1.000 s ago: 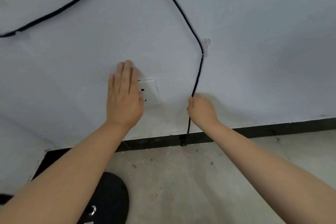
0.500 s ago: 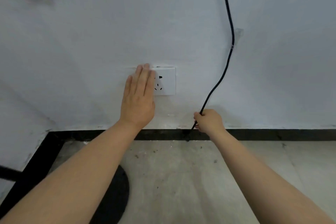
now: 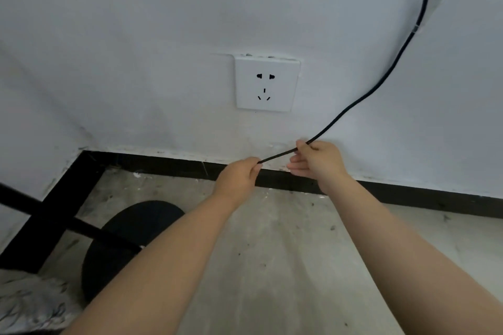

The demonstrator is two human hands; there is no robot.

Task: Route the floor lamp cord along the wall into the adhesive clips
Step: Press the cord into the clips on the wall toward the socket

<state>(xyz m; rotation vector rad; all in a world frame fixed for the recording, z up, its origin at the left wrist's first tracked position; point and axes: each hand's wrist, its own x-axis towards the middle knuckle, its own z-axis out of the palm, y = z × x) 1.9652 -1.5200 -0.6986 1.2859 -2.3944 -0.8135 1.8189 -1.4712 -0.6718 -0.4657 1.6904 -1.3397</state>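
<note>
A black lamp cord (image 3: 381,81) comes down the white wall from the top right, passes through a clear adhesive clip (image 3: 427,12), then slants down left to my hands. My right hand (image 3: 317,162) pinches the cord just below the wall socket (image 3: 267,84). My left hand (image 3: 239,175) is closed around the cord's lower end, a short way left of the right hand. A short taut stretch of cord runs between the two hands. The plug is hidden inside my left fist.
A black skirting strip (image 3: 408,196) runs along the foot of the wall above the grey concrete floor. The lamp's round black base (image 3: 128,239) and slanting black pole (image 3: 40,209) stand at the lower left near the room corner.
My left hand left the wall beside the socket and dropped to grip the cord's end. My right hand drew the cord left, toward the socket. The view shifted left and down.
</note>
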